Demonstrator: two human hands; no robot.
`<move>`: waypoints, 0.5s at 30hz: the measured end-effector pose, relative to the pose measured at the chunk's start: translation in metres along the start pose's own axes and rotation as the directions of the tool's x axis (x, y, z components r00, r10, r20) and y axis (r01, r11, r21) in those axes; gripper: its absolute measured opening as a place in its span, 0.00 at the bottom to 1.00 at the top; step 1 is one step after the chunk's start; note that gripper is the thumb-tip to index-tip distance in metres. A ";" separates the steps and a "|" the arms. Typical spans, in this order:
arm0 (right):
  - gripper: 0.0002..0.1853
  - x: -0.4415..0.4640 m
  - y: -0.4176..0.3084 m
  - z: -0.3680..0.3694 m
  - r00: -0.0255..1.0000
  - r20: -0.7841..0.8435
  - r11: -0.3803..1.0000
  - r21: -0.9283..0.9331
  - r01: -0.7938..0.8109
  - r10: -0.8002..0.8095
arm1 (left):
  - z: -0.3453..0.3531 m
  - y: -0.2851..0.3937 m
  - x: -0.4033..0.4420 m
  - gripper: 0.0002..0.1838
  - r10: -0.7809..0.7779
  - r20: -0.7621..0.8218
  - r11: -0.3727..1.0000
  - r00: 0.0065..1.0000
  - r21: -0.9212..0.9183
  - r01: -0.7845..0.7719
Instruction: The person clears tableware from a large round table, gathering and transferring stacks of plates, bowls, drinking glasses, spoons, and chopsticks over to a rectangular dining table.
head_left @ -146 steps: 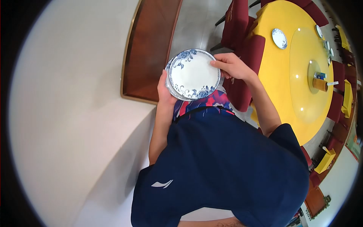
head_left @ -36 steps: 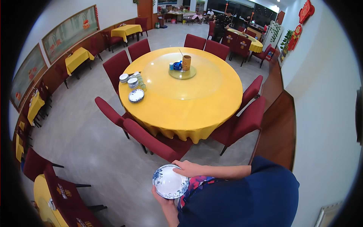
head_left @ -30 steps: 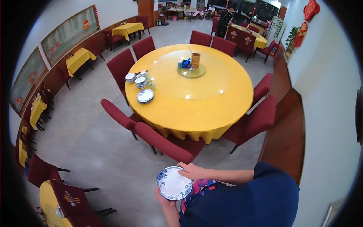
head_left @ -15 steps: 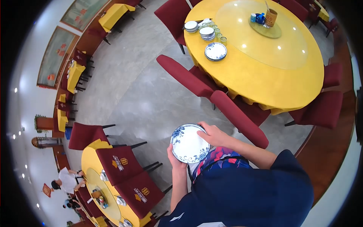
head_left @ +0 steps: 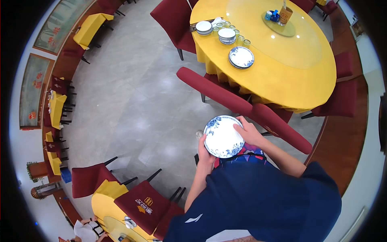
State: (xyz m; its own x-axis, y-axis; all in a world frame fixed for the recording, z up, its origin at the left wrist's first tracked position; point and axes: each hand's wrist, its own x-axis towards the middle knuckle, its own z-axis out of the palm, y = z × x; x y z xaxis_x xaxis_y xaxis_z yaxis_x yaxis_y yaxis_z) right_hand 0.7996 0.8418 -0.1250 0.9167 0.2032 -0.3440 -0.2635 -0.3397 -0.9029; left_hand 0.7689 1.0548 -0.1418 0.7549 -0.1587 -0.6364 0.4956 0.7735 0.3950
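A round white plate [head_left: 223, 137] with blue floral patterns is held in front of my body, its face turned up toward me. My left hand [head_left: 206, 155] grips its lower left edge, fingers curled underneath. On the right edge sits my right hand [head_left: 250, 132], its thumb resting on the plate's top. Whether further plates lie beneath is hidden. Ahead on the large yellow-covered round table [head_left: 282, 86] stands a stack of matching plates [head_left: 242, 57], near stacked bowls [head_left: 227, 36], small glasses [head_left: 240, 40] and another stack of white dishes [head_left: 204, 28].
Red chairs [head_left: 213, 90] stand between me and the large table. A glass turntable [head_left: 310, 48] carries a wooden holder [head_left: 286, 15] and small blue containers [head_left: 274, 16]. Lower left is another yellow table [head_left: 102, 201] with red chairs [head_left: 143, 203]; a person in white [head_left: 85, 232] is beside it.
My view has turned and shifted, so the large table's near edge and chairs appear closer. Both hands still hold the plate. The lower left table has slid further down in view.
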 end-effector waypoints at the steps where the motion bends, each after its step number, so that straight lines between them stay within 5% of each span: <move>1: 0.22 0.011 -0.012 0.010 0.999 -0.041 1.000 0.016 0.006 -0.005 | 0.002 0.022 0.008 0.28 -0.015 0.001 1.000 1.000 -0.006 0.015; 8: 0.22 0.086 -0.089 0.065 0.985 -0.171 0.998 0.062 0.000 0.011 | 0.011 0.159 0.057 0.29 -0.107 0.125 0.990 0.986 0.110 0.094; 15: 0.22 0.152 -0.106 0.059 0.927 -0.369 0.985 0.170 -0.005 0.069 | 0.048 0.206 0.137 0.30 -0.212 0.194 0.963 0.958 0.207 0.172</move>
State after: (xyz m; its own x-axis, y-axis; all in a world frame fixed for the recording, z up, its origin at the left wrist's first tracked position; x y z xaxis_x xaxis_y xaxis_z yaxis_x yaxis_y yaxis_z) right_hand 0.9486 0.9631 -0.0969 0.9424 -0.1740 -0.2856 -0.3154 -0.1792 -0.9319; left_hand 0.9951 1.1628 -0.1157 0.7012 -0.4355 -0.5645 0.6958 0.5907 0.4085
